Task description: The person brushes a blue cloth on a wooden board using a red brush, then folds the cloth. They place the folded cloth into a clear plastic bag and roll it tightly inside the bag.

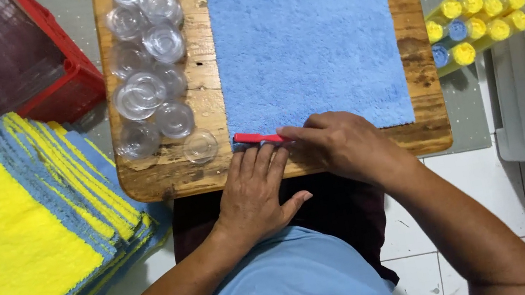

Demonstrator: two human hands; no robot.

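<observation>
A stack of yellow and blue cloths (pixel 10 228) lies on the floor off the counter's left edge, with a red crate (pixel 63 56) behind it. On the wooden counter (pixel 428 129), clear plastic lids (pixel 151 66) crowd the left side, reaching from the far edge almost to the near one. A blue cloth (pixel 304 39) lies spread flat over the middle and right of the counter, its near edge close to the counter's near edge. At the cloth's near left corner sits a thin red stick (pixel 259 138), lying along the cloth's edge. The left hand (pixel 258 195) rests flat, fingers straight and together, its tips on the cloth's near edge just under the stick. The right hand (pixel 341 144) is just beside it, fingers curled, the tips pinching the stick's right end against the cloth. Off the counter's right edge lies a pack of yellow and blue capped tubes (pixel 474 23).
</observation>
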